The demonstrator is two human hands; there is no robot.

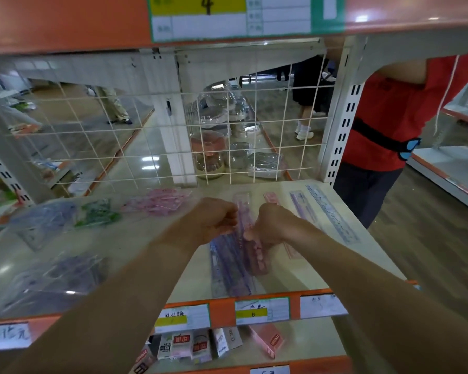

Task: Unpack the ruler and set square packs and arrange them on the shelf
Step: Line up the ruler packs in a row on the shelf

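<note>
Left fingers [229, 221]: curled inward, pinching the left long edge of the ruler pack [234, 268]; left hand [216, 220] is knuckles up.
Right fingers [254, 233]: curled, grasping the right edge of the same pack; right hand [272, 225] sits just beside the left.
Ruler pack: long, narrow, clear glossy sleeve holding straight purple and pink strips. It lies lengthwise, near to far, right of centre on the shelf [152, 260], with its near end close to the front lip. Whether it is lifted off the board cannot be told.
Loose rulers: right of the hands lie a pink strip [270, 197], a purple strip [301, 203] and a longer patterned strip [333, 214], flat and roughly parallel.
Set square packs: on the left half, crinkled clear bags, all blurred. Bluish [41, 222], green [97, 213] and pink [157, 202] sit far; purple [65, 276] sits near.
Shelf: smooth cream board with an orange front lip carrying paper tags.
Back panel [135, 136]: white wire grid of square cells.
Lower tier: small printed cartons [184, 345].
Bystander [384, 114]: red shirt, far right, beyond the slotted upright.
</note>
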